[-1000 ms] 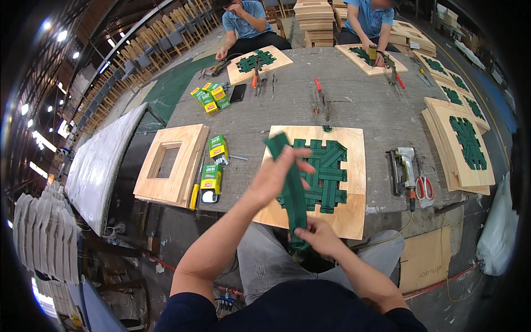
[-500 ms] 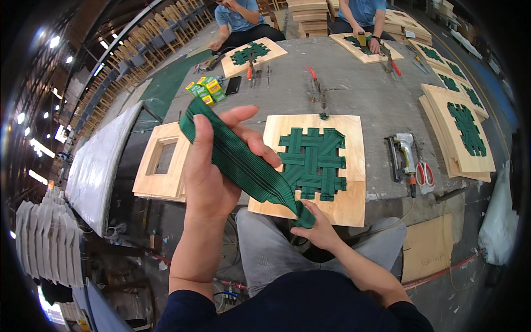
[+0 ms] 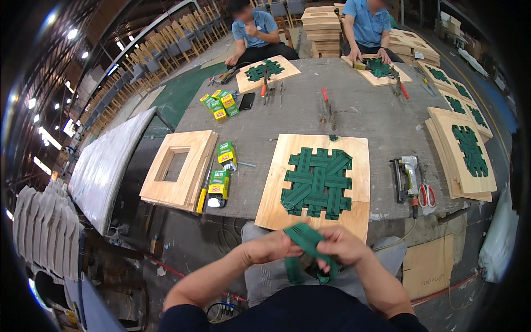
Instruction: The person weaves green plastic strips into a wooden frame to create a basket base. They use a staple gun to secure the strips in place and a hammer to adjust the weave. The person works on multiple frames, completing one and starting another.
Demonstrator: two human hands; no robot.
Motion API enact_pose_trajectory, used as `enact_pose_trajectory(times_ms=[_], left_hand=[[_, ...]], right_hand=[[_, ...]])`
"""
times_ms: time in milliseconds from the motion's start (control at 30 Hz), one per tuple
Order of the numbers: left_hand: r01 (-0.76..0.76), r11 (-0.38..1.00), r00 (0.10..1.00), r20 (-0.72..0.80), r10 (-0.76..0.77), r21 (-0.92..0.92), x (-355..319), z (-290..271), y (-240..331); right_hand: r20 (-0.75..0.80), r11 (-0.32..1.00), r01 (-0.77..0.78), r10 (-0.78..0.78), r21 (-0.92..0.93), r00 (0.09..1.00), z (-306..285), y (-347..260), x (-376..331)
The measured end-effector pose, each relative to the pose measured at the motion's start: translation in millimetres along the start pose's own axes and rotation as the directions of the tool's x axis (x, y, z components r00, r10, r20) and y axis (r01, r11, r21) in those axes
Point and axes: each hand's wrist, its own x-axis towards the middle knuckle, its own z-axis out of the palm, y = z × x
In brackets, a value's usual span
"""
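Flat green fabric strap [image 3: 303,235], stretched out earlier, now loops between left hand [image 3: 273,246] and right hand [image 3: 347,246], both grasping; green-webbed square pale-wood panel [image 3: 319,180] lies unhandled.

Printed lettering [image 3: 432,280] on brown cardboard [image 3: 425,260] and green-yellow boxes [image 3: 219,181]

Both hands are over the lap at the near edge of the counter [image 3: 243,130], the left hand's grip [image 3: 274,246] and the right hand's grip [image 3: 344,247] closed on a looped green strap [image 3: 305,238], slightly blurred. Just beyond lies a wooden panel [image 3: 358,160] crossed by woven green webbing [image 3: 319,185]. To its left are stacked wooden frames [image 3: 197,160] and green-and-yellow boxes [image 3: 219,181]; to its right, a nail gun [image 3: 409,170] beside red-handled scissors [image 3: 425,196]. Across the counter sit two people in blue shirts [image 3: 366,23].
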Motion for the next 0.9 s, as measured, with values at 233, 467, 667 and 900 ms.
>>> enact_pose_trajectory(times_ms=[233,467,667,900], left_hand=[[-0.662,0.567,0.681,-0.708,0.184,-0.489,29,-46,9],[-0.557,0.662,0.764,-0.623,0.171,-0.501,52,7,26],[-0.648,0.650,0.667,-0.707,0.234,-0.397,64,-15,42],[-0.305,0.948,0.728,-0.664,0.169,-0.093,83,-50,45]], right_hand=[[-0.131,0.789,-0.156,0.097,-0.594,0.987,-36,67,-51],[-0.245,0.929,-0.003,-0.094,-0.371,0.965,-33,60,-28],[-0.294,0.946,-0.004,-0.097,-0.325,0.951,-42,75,-16],[-0.432,0.967,-0.112,0.003,-0.227,0.902,-64,68,-103]])
